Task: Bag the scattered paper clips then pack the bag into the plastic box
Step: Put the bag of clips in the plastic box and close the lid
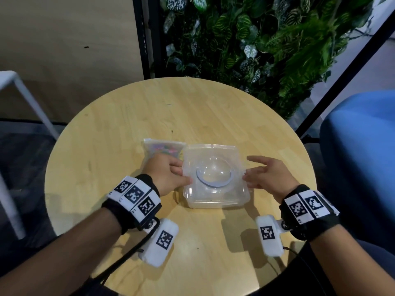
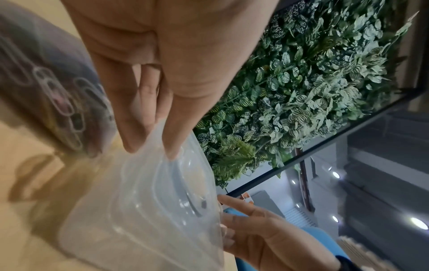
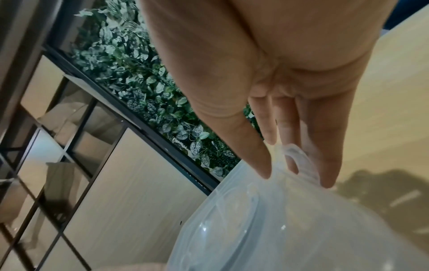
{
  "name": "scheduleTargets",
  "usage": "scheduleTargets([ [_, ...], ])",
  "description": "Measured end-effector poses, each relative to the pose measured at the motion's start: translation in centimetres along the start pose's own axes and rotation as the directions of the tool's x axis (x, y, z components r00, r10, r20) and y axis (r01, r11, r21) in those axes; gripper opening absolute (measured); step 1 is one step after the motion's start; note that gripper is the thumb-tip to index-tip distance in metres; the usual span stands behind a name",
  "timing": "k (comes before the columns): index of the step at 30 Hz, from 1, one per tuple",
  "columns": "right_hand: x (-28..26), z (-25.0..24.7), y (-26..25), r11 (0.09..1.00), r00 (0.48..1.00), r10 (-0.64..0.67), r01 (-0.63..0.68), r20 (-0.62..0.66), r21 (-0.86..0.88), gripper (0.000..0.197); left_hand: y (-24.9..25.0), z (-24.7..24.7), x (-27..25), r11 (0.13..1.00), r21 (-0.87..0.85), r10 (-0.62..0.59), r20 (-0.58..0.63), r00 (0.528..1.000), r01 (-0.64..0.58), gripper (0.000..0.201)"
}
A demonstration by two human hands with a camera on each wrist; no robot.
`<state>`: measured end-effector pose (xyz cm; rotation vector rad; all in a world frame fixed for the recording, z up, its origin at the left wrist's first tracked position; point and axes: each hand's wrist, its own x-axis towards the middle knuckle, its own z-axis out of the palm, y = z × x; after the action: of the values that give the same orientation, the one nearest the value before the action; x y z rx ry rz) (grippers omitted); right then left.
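Note:
A clear plastic box (image 1: pixel 215 182) with its lid on sits in the middle of the round wooden table (image 1: pixel 149 107). A zip bag of coloured paper clips (image 1: pixel 162 148) lies flat on the table just left of the box, partly behind my left hand. My left hand (image 1: pixel 184 173) pinches the lid's left rim, thumb on top; the left wrist view shows its fingertips (image 2: pixel 132 146) at the box (image 2: pixel 150 210) beside the bag (image 2: pixel 58 95). My right hand (image 1: pixel 248 169) has straight fingers touching the tab on the right side of the box (image 3: pixel 301 229).
A white metal stool frame (image 1: pixel 27 99) stands off the table's left side. A wall of green leaves (image 1: pixel 267 39) rises behind the table, and a blue seat (image 1: pixel 363 146) is at the right. A black cable (image 1: pixel 119 263) hangs from my left wrist.

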<state>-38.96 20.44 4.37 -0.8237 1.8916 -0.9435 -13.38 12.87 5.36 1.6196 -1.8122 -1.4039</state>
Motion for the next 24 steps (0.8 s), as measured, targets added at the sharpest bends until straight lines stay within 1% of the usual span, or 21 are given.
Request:
scheduleTargets([
  [1, 0.1, 0.1, 0.1, 0.998, 0.999, -0.028, 0.027, -0.015, -0.053, 0.054, 0.0, 0.1, -0.1, 1.000, 0.012, 0.018, -0.005, 1.000, -0.018, 0.040],
  [3, -0.1, 0.7, 0.2, 0.981, 0.996, -0.083, 0.077, -0.027, -0.180, 0.053, 0.0, 0.4, 0.0, 0.994, 0.071, 0.078, 0.005, 0.997, -0.078, 0.041],
  [5, -0.2, 1.4, 0.1, 0.941, 0.991, -0.137, 0.129, -0.004, -0.312, 0.051, -0.3, 0.4, 0.3, 0.985, 0.126, 0.116, 0.010, 0.993, -0.117, 0.039],
  [7, -0.4, 2.0, -0.4, 0.889, 0.988, -0.153, 0.149, 0.024, -0.432, 0.053, -0.4, 0.4, 0.5, 0.979, 0.162, 0.121, 0.030, 0.992, -0.124, 0.032],
  [8, -0.3, 2.1, -0.6, 0.876, 0.989, -0.144, 0.144, 0.034, -0.461, 0.053, -0.5, 0.5, 0.6, 0.976, 0.182, 0.112, 0.038, 0.993, -0.118, 0.023],
  [9, -0.2, 2.1, -0.8, 0.873, 0.990, -0.135, 0.141, 0.046, -0.467, 0.052, -0.3, 0.4, 0.5, 0.972, 0.207, 0.105, 0.054, 0.993, -0.114, 0.012],
  [10, -0.1, 2.1, -1.0, 0.882, 0.991, -0.125, 0.137, 0.056, -0.451, 0.050, -0.4, 0.5, 0.5, 0.967, 0.223, 0.109, 0.070, 0.992, -0.122, 0.015],
  [11, 0.0, 2.1, -1.2, 0.905, 0.993, -0.109, 0.121, 0.053, -0.408, 0.047, -0.5, 0.5, 0.5, 0.963, 0.237, 0.107, 0.087, 0.990, -0.125, 0.026],
  [12, 0.0, 1.9, -1.4, 0.935, 0.995, -0.096, 0.103, 0.039, -0.339, 0.042, -0.6, 0.6, 0.7, 0.959, 0.249, 0.113, 0.097, 0.989, -0.134, 0.031],
  [14, 0.1, 1.6, -1.4, 0.977, 0.997, -0.067, 0.071, 0.025, -0.203, 0.034, -0.7, 0.3, 0.8, 0.952, 0.275, 0.108, 0.113, 0.988, -0.136, 0.033],
  [20, -0.3, 1.4, -0.7, 0.995, 1.000, -0.025, 0.024, -0.009, -0.100, 0.025, -0.2, 0.1, 0.7, 0.931, 0.326, 0.109, 0.176, 0.978, -0.163, 0.032],
  [21, -0.2, 1.4, -0.5, 0.995, 1.000, -0.021, 0.020, -0.016, -0.098, 0.024, -0.2, 0.2, 0.6, 0.926, 0.345, 0.101, 0.172, 0.980, -0.156, 0.030],
  [24, 0.1, 1.4, -0.3, 0.984, 0.998, -0.032, 0.021, -0.058, -0.174, 0.021, -0.2, 0.3, 0.6, 0.937, 0.326, 0.088, 0.133, 0.987, -0.127, 0.009],
])
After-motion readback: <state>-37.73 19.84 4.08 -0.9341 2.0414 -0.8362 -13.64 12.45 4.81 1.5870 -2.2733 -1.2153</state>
